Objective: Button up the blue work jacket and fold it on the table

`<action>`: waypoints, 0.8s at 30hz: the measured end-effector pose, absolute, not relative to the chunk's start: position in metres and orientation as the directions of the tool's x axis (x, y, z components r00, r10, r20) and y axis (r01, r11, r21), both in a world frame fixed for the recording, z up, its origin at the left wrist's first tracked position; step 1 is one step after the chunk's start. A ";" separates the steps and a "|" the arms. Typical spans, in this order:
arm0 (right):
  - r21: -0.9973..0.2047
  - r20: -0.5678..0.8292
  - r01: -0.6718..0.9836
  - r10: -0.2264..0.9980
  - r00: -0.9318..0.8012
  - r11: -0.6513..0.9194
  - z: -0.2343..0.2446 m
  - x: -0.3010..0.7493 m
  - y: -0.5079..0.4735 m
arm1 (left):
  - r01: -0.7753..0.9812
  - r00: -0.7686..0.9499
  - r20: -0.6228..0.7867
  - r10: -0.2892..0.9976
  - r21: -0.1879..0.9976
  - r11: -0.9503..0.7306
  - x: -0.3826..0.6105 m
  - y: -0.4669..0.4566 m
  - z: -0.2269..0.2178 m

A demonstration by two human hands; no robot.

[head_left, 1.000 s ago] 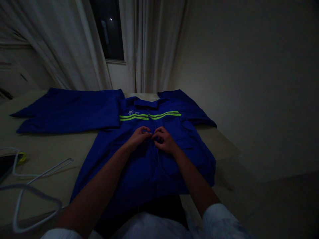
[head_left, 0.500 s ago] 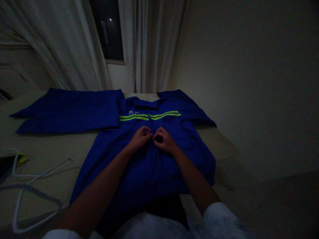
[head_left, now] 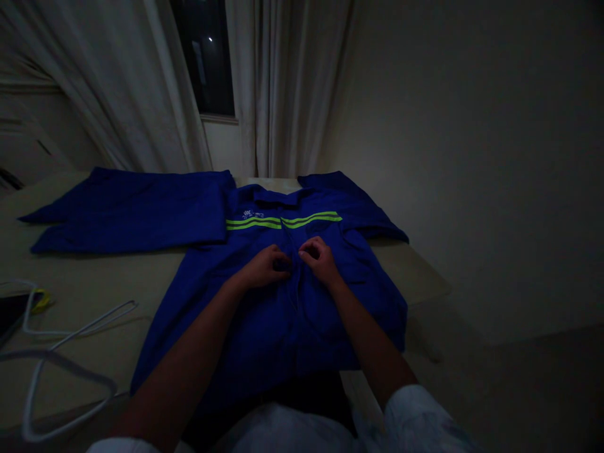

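Note:
A blue long-sleeved jacket (head_left: 264, 352) lies front up, with lime-green striped bands across the chest and a small white mark on the left side of the chest. My left hand (head_left: 267, 267) rests at the front placket, its thumb and fingers curved with a gap between them. Just right of the placket, my right hand (head_left: 319, 258) has its thumb and index finger pinched together at the jacket's front edge. The fabric between those fingertips is too dark to make out well. Below the hands, the placket runs down toward the hem near my body.
Beneath the jacket is a pale table (head_left: 165, 283). White wire hangers (head_left: 70, 340) lie at the left, beside a dark object (head_left: 14, 311) with a yellow part. Curtains (head_left: 283, 94) and a dark window (head_left: 205, 56) stand behind; a wall (head_left: 472, 157) is at the right.
My hands have moved apart from their close pinch at the placket. The left has dropped slightly with its fingers parted; the right has shifted a little right. The jacket stays in place.

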State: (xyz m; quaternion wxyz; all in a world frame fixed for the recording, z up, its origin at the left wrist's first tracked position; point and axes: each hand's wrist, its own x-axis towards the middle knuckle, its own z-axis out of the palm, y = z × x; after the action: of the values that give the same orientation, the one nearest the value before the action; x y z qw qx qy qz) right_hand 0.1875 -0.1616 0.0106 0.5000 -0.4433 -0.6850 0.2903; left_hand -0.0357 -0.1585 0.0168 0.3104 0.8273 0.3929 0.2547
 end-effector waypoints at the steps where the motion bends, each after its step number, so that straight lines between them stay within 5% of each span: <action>1: -0.837 0.429 0.327 0.897 -0.106 0.439 0.011 0.187 -0.162 | 0.494 0.561 0.201 0.803 0.698 -0.519 -0.034 -0.160 0.018; 11: -0.792 0.480 0.381 0.872 -0.095 0.477 0.019 0.187 -0.165 | 0.573 0.592 0.260 0.763 0.529 -0.626 -0.022 -0.169 0.018; 15: -0.661 0.544 0.478 0.808 -0.226 0.578 0.054 0.186 -0.206 | 0.624 0.557 0.227 0.799 0.519 -0.583 -0.020 -0.170 0.017; 19: -0.493 0.243 0.605 0.767 -0.594 0.625 0.069 0.190 -0.268 | 0.614 0.553 0.238 0.798 0.532 -0.583 -0.018 -0.173 0.017; 24: -0.491 0.093 0.758 0.891 -0.445 0.430 0.045 0.214 -0.297 | 0.596 0.566 0.264 0.781 0.522 -0.610 -0.017 -0.174 0.016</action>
State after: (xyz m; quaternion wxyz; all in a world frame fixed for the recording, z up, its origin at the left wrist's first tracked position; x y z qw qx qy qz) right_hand 0.2140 -0.2973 0.0451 0.1721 -0.4977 -0.8279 0.1931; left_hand -0.0166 -0.1737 0.0159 0.1912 0.8641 0.3983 0.2410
